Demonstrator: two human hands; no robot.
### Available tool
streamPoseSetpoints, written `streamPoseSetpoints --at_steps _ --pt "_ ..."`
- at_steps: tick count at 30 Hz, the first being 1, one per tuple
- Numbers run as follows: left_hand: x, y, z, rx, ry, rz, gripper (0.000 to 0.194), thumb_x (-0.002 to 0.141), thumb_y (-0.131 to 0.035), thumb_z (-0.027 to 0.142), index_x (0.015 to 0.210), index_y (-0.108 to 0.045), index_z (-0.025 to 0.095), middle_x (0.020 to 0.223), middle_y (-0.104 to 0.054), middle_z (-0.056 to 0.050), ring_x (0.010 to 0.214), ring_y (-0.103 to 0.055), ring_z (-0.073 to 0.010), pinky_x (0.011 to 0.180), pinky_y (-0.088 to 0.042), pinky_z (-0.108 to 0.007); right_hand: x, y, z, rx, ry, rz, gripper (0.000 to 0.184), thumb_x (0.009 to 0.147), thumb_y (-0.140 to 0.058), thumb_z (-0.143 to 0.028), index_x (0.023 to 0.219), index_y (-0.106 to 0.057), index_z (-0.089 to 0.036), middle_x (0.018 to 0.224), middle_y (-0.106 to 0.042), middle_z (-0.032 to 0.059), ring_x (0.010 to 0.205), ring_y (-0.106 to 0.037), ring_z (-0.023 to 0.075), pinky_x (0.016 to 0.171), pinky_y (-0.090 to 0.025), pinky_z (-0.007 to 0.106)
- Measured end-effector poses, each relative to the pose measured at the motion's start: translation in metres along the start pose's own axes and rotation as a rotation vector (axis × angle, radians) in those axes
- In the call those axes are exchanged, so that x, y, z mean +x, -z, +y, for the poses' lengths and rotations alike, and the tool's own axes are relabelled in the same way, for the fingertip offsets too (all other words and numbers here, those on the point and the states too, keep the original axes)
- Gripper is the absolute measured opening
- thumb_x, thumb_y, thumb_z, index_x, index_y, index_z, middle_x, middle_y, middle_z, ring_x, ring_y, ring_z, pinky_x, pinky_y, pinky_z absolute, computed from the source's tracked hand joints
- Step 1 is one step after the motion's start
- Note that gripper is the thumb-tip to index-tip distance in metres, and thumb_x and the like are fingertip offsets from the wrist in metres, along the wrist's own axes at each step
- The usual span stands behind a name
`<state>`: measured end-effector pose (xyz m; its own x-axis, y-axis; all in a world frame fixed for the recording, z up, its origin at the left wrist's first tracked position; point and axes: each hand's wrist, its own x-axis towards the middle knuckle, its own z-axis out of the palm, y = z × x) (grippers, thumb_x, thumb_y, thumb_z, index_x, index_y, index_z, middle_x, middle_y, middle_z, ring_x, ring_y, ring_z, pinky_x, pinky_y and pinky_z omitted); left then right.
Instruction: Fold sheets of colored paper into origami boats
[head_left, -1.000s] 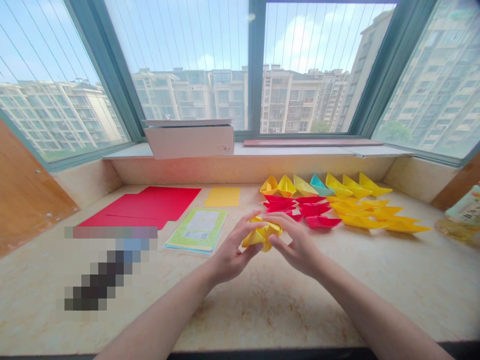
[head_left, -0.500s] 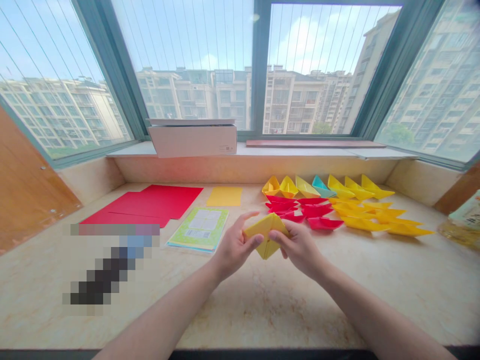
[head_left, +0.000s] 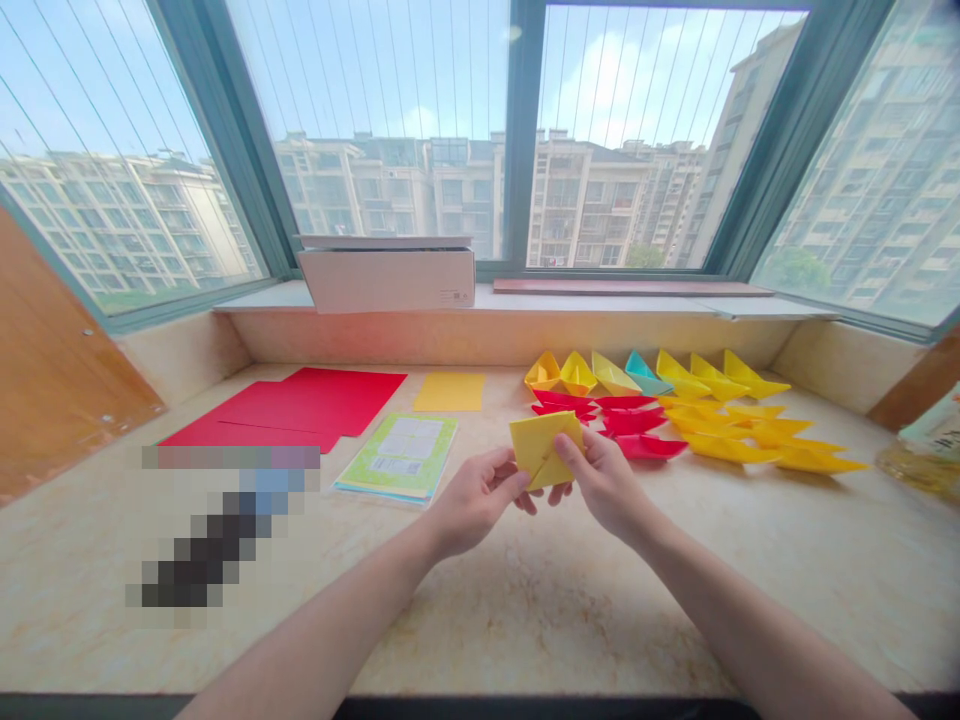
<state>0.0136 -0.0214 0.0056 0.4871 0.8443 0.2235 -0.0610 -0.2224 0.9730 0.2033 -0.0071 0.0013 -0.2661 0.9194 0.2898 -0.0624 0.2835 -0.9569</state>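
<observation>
A piece of folded yellow paper [head_left: 541, 448], roughly square with a crease running across it, is held up above the counter between both hands. My left hand [head_left: 484, 497] pinches its lower left corner, thumb in front. My right hand [head_left: 600, 475] grips its right side, with the thumb pressed on the front face and fingers behind. Just beyond the hands lie folded red paper boats [head_left: 645, 447]. Yellow paper boats [head_left: 750, 447] sit to their right, and a row of yellow boats with one teal paper boat [head_left: 646, 373] stands behind.
Red paper sheets [head_left: 285, 405] lie at the left, near a yellow sheet [head_left: 450, 392] and a green-covered paper pack [head_left: 397, 455]. A white box [head_left: 386, 280] rests on the sill. A bottle [head_left: 926, 445] stands at the right edge. One area at left is pixelated.
The yellow paper has turned from a diamond to a flatter, square-on position. My left hand has shifted its grip down to the lower corner.
</observation>
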Motion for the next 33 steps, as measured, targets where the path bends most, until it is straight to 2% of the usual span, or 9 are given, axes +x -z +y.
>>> streamPoseSetpoints --at_steps 5,9,12,16,22,26,28,31,33 --pt "-0.003 -0.003 0.004 -0.043 -0.053 -0.033 0.036 0.095 -0.056 0.041 0.112 -0.062 0.011 0.093 -0.069 -0.012 0.079 -0.066 -0.0192 0.070 -0.054 -0.033 0.001 -0.002 0.001 0.036 -0.051 0.027 0.043 0.093 -0.051 -0.058 0.090 -0.058 -0.016 0.065 -0.070 0.0033 0.050 -0.065 0.0153 0.046 -0.047 0.024" --pt "-0.003 0.000 -0.001 -0.023 -0.024 -0.056 0.052 0.086 -0.069 0.040 0.129 -0.051 0.016 0.102 -0.068 -0.012 0.082 -0.066 -0.0201 0.072 -0.052 -0.033 0.001 -0.002 0.002 -0.004 -0.046 0.091 0.044 0.093 -0.050 -0.059 0.085 -0.058 -0.016 0.066 -0.069 0.0037 0.053 -0.063 0.0145 0.048 -0.047 0.024" --pt "-0.002 0.000 -0.006 -0.018 -0.020 -0.008 0.063 0.082 -0.075 0.036 0.135 -0.045 0.020 0.111 -0.065 -0.012 0.087 -0.066 -0.0206 0.075 -0.052 -0.034 0.001 -0.002 0.002 -0.026 -0.031 0.103 0.044 0.093 -0.051 -0.059 0.087 -0.059 -0.016 0.069 -0.069 0.0042 0.055 -0.063 0.0146 0.048 -0.046 0.024" --pt "-0.001 0.000 -0.008 -0.033 -0.043 0.096 0.064 0.085 -0.071 0.040 0.137 -0.040 0.021 0.112 -0.061 -0.012 0.085 -0.065 -0.0197 0.072 -0.053 -0.033 0.001 -0.002 0.002 -0.041 -0.027 0.082 0.044 0.093 -0.052 -0.059 0.087 -0.060 -0.016 0.068 -0.069 0.0033 0.054 -0.064 0.0143 0.048 -0.045 0.023" --pt "-0.002 0.005 -0.013 0.071 -0.142 0.140 0.083 0.088 -0.066 0.044 0.154 -0.015 0.034 0.127 -0.055 -0.013 0.102 -0.063 -0.0249 0.078 -0.055 -0.036 0.000 -0.004 -0.001 -0.040 -0.044 0.049 0.045 0.092 -0.054 -0.059 0.082 -0.062 -0.015 0.065 -0.067 0.0034 0.054 -0.063 0.0144 0.049 -0.045 0.024" --pt "-0.001 0.008 -0.016 0.278 -0.235 0.232 0.068 0.088 -0.067 0.039 0.148 -0.035 0.033 0.139 -0.048 -0.012 0.122 -0.052 -0.0273 0.092 -0.052 -0.039 0.000 -0.004 0.000 -0.054 -0.032 0.071 0.046 0.092 -0.053 -0.059 0.087 -0.063 -0.015 0.066 -0.067 0.0040 0.054 -0.063 0.0149 0.048 -0.045 0.024" --pt "0.001 0.008 -0.015 0.367 -0.278 0.332 0.058 0.087 -0.068 0.035 0.140 -0.045 0.029 0.134 -0.052 -0.011 0.120 -0.052 -0.0253 0.091 -0.052 -0.038 0.001 -0.003 0.002 -0.066 -0.023 0.096 0.046 0.092 -0.053 -0.058 0.095 -0.063 -0.014 0.069 -0.068 0.0045 0.055 -0.064 0.0154 0.049 -0.045 0.025" --pt "0.004 0.010 -0.010 0.488 -0.285 0.463 0.029 0.087 -0.066 0.032 0.113 -0.062 0.021 0.119 -0.058 -0.010 0.108 -0.057 -0.0235 0.082 -0.052 -0.035 0.001 -0.003 0.004 -0.121 -0.033 0.110 0.046 0.092 -0.055 -0.057 0.105 -0.063 -0.014 0.074 -0.070 0.0051 0.057 -0.066 0.0165 0.051 -0.047 0.026" --pt "0.004 0.010 -0.008 0.510 -0.266 0.486 0.018 0.089 -0.064 0.033 0.099 -0.066 0.019 0.112 -0.060 -0.009 0.103 -0.058 -0.0227 0.079 -0.051 -0.033 0.000 -0.004 0.006 -0.170 -0.042 0.080 0.046 0.091 -0.056 -0.056 0.108 -0.063 -0.014 0.074 -0.070 0.0052 0.060 -0.066 0.0178 0.053 -0.047 0.027"
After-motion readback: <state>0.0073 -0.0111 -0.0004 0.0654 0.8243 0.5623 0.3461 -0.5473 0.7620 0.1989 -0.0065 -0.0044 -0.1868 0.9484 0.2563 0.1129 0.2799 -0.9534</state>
